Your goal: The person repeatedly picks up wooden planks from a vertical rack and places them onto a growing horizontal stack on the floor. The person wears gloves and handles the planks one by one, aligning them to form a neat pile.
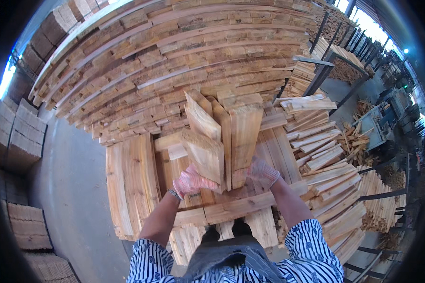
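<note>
Several short wooden boards (246, 138) stand on end between my two gloved hands, as a loose bundle. My left hand (194, 180) grips the bundle low on its left side, where a board with a pale face (205, 159) leans away from the others. My right hand (262, 171), slightly blurred, presses against the lower right side; its fingertips are partly hidden. Beneath the bundle lies a layer of flat planks (132, 173). A crosswise wooden strip (230, 208) rests on the planks near my feet.
A tall layered lumber stack (184, 56) rises directly ahead. Loose boards (326, 155) lie piled to the right, near dark metal posts (318, 76). Board stacks (24, 131) line the far left, across a grey floor (74, 198). My shoes (241, 228) stand on planks.
</note>
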`<state>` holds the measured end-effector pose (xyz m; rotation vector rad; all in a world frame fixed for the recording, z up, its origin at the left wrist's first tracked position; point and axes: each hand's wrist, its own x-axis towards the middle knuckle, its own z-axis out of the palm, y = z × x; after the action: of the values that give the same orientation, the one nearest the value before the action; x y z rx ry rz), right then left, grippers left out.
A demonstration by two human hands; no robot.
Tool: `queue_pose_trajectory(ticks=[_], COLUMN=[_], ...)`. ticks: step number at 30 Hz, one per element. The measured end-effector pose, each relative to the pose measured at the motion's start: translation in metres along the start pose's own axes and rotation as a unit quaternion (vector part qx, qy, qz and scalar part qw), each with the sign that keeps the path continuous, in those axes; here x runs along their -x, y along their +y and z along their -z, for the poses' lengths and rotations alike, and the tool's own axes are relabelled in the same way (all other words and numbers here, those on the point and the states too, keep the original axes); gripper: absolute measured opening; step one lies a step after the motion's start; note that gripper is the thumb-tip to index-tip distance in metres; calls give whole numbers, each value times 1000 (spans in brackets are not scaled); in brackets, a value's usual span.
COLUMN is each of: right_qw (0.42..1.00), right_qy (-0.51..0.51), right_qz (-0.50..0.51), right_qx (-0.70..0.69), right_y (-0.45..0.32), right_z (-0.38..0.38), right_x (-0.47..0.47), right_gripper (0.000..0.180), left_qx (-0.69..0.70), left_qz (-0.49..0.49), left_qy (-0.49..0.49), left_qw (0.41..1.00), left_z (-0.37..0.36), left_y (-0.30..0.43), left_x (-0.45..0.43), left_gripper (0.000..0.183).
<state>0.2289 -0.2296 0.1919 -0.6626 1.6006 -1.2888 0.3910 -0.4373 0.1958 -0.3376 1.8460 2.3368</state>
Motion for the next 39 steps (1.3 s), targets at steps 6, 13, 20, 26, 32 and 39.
queue_pose_trajectory(ticks=[6,13,20,26,32,39], right_qw=[991,994,914,910,862,735], right_qy=[15,93,170,167,221,256], right_qz=[129,-26,-238,-225,-201,-153], right_qx=[-18,52,282,304,409,609], right_y=[-16,-41,68,66,48,61], right_z=[8,31,61,60,76,29], right_x=[-11,31,-24,-18,-7,-15], right_gripper=[75,68,94,89,91,85], left_qx=[80,296,241,94,201,-1], left_qz=[-153,-36,178,213,125,156], left_qy=[96,158,326,374,354,372], left_qw=[980,941,897,898,905,915], left_z=[-30,-86,-98,-71,-5,28], left_y=[16,-20,-92,-132,-128,-159], left_x=[-6,-37,-89,-88,-26,-25], left_gripper=[67,65,62,63,64,91])
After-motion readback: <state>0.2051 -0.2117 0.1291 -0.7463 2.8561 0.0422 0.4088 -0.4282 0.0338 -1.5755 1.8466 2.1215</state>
